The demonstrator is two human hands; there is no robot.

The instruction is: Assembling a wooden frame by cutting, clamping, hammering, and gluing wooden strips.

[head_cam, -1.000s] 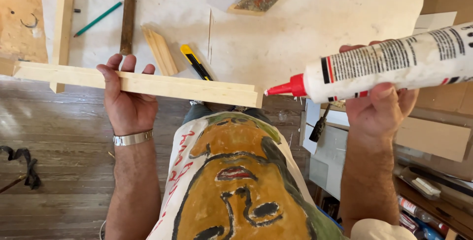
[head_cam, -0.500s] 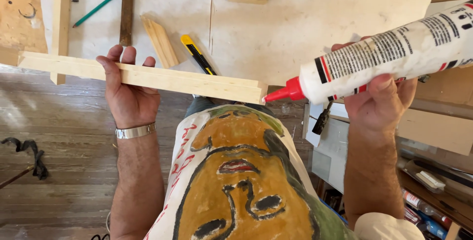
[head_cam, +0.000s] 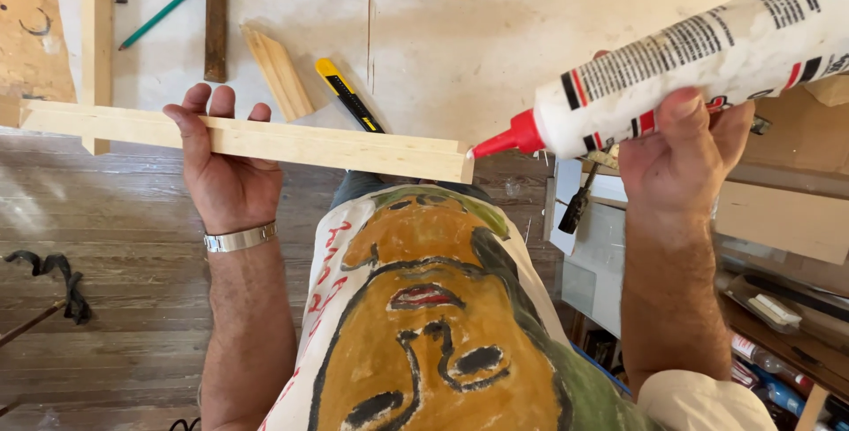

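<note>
The left hand (head_cam: 221, 175) clasped a pale wooden strip (head_cam: 265, 141) lying crosswise — the right hand (head_cam: 681, 152) gripped the glue bottle (head_cam: 699, 64), red nozzle (head_cam: 504, 141) touching the strip's right end.

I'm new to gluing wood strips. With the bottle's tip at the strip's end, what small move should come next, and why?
Probably a gentle squeeze of the glue bottle. Its red nozzle already sits at the cut end of the wooden strip, no glue shows there yet, and the left hand holds the strip level while the right hand grips the bottle.
</note>
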